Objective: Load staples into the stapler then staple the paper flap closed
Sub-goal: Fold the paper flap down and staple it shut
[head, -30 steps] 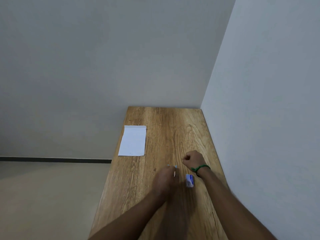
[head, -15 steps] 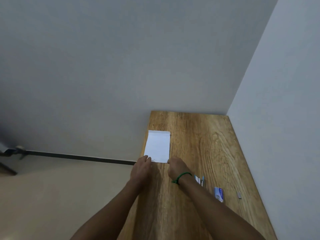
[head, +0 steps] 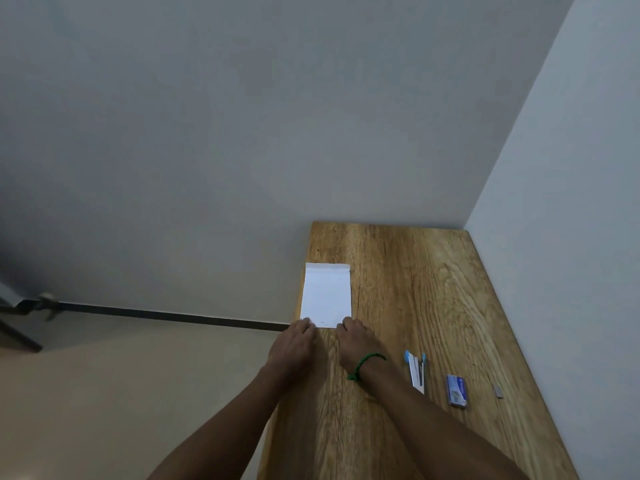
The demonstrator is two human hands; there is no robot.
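A white paper [head: 326, 294] with a folded flap along its far edge lies near the left edge of the wooden table [head: 415, 289]. My left hand [head: 293, 344] and my right hand [head: 355, 342] both rest with fingertips on the paper's near corners. A green band circles my right wrist. The stapler [head: 416, 371], blue-tipped and lying open, sits to the right of my right forearm. Further right lie a small blue staple box [head: 456, 390] and a short strip of staples [head: 498, 391].
A grey wall runs along the table's right side and another behind its far end. The table's left edge drops to a beige floor with a dark skirting line [head: 156, 315]. A dark metal object [head: 20, 306] shows at far left.
Both hands left the stapler and staple box and went forward-left to the paper's near edge. My view swung left, so the stapler, box and staple strip lie uncovered on the right.
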